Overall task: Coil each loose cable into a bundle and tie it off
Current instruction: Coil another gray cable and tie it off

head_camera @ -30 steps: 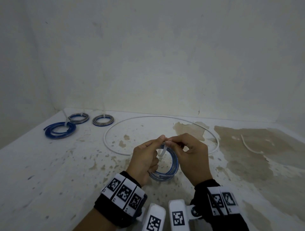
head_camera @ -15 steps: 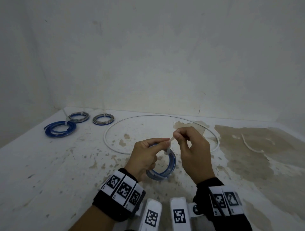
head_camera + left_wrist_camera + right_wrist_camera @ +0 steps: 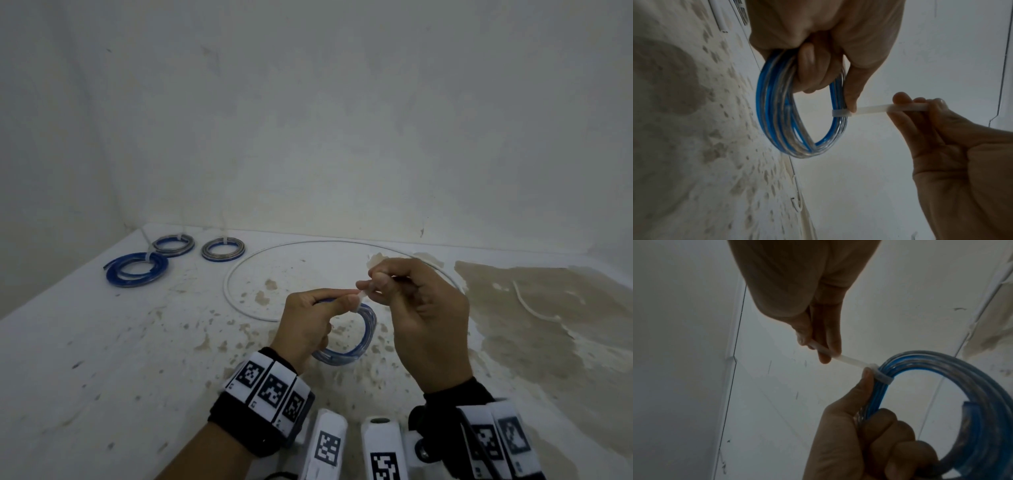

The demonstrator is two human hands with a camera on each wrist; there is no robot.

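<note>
Two hands are raised just above the stained white tabletop [image 3: 102,359], near its front edge. No brand name or readable writing is shown anywhere; only black-and-white square code markers [image 3: 270,390] are carried on the wristbands and on the white blocks below the wrists.

The blue-and-clear cable coil [image 3: 777,113] is gripped by the left hand [image 3: 308,325], its fingers curled through the loop and its thumb laid along the outer strands, the thumb tip pressed against the head of a white zip tie [image 3: 840,113]. The tie is wrapped round the bundled strands. Its free tail is pinched between thumb and forefinger of the right hand [image 3: 421,308], which is held slightly higher and farther from the body than the left, knuckles up, the remaining fingers curled. The tail is stretched straight between the two hands.

Three tied coils [image 3: 137,270] are seen at the far left corner of the tabletop, each bound with a white tie. One loose white cable [image 3: 239,308] is laid in a wide ring beyond the hands, and a short white strip [image 3: 534,308] is seen on the brown stained patch to the right.
</note>
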